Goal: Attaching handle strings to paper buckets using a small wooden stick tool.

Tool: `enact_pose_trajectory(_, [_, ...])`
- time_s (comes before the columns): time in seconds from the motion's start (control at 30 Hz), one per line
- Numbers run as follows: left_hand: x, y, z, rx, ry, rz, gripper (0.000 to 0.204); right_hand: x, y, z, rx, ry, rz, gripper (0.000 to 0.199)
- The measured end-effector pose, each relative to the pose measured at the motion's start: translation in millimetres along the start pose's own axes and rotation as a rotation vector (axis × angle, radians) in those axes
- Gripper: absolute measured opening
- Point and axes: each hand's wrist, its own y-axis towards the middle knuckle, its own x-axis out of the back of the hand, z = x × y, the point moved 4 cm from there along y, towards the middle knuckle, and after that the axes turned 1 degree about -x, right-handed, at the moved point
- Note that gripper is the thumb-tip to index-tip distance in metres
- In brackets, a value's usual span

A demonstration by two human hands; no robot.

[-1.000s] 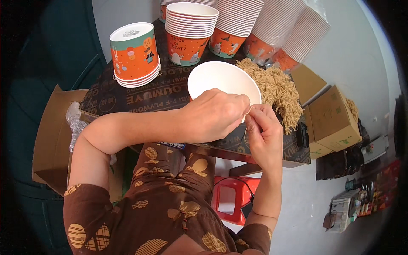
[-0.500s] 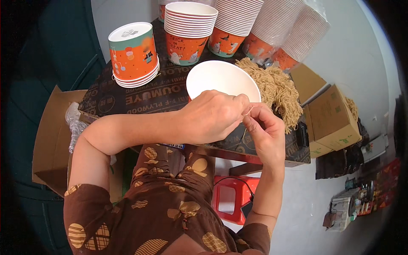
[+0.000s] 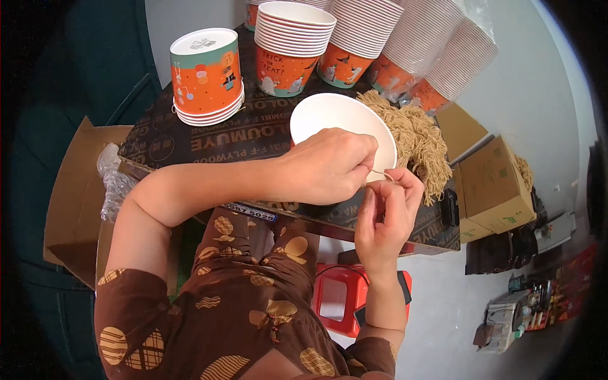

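Note:
A paper bucket (image 3: pixel 339 113) lies tilted on the table in front of me, its white inside facing up toward me. Over its near rim, my left hand (image 3: pixel 329 166) is closed with the back of the hand upward, pinching a thin tan string (image 3: pixel 382 173). The string runs across a small gap to my right hand (image 3: pixel 387 218), whose thumb and fingers are pinched on it too. Beside the bucket on the right lies a loose heap of tan strings (image 3: pixel 415 136). My left hand hides part of the rim and where the string meets the bucket.
An upside-down stack of orange buckets (image 3: pixel 206 79) stands at the left, with upright stacks (image 3: pixel 294 47) behind. Cardboard boxes (image 3: pixel 497 187) are on the right, another open box (image 3: pixel 82 202) on the left. A red stool (image 3: pixel 332 297) is under the dark plywood table (image 3: pixel 221 136).
My right hand has moved slightly down and away from my left, so more string shows between them. The view has shifted a little.

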Motion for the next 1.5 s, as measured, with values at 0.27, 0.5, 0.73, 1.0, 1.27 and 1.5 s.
enact_pose_trajectory(0.27, [0.1,1.8,-0.4,0.028,0.039,0.006,0.013,-4.3,-9.5,7.7,0.067,-0.023,-0.017,0.023])
enact_pose_trajectory(0.5, [-2.7,5.0,5.4,0.062,0.073,-0.041,0.014,-6.1,-14.9,1.0,0.064,-0.01,-0.036,0.024])
enact_pose_trajectory(0.73, [-2.4,8.6,7.0,0.083,0.121,-0.06,0.014,-8.2,-10.3,-8.4,0.048,0.005,-0.047,0.023])
enact_pose_trajectory(1.0, [22.5,-12.6,-0.2,0.125,0.11,-0.018,0.012,-17.3,6.1,-28.9,0.082,0.189,0.049,0.008])
enact_pose_trajectory(1.27, [27.5,-9.3,11.3,0.18,-0.002,0.024,0.01,-33.0,-0.8,-39.6,-0.552,1.067,0.195,0.017])
enact_pose_trajectory(1.5, [26.2,3.1,15.6,0.2,-0.162,0.12,0.009,-22.5,-0.9,-44.2,-0.429,1.003,0.188,0.01])
